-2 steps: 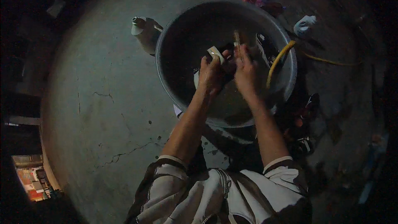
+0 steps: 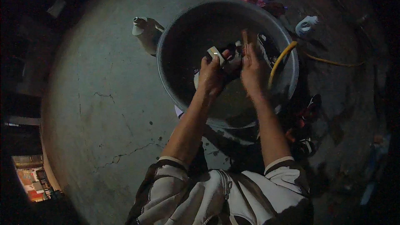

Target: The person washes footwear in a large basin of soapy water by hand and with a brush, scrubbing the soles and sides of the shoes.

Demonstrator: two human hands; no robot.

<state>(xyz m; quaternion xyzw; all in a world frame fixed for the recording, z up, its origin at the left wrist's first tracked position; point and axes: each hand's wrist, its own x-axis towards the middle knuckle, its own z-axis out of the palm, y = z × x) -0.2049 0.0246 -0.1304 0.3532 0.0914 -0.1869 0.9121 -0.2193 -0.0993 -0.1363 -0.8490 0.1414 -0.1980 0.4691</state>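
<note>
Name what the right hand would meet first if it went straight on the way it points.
Probably the grey tub's far wall; depth is unclear, so the right hand might pass above.

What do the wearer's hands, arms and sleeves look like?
Left hand and right hand: no gloves visible. Forearms bare, no watch or cables visible. Sleeves: loose, pale grey with dark parts, ending near the elbows in a dark band with a thin pale edge.

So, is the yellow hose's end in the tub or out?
In: the yellow hose bends over the rim and hangs inside the tub.
</note>
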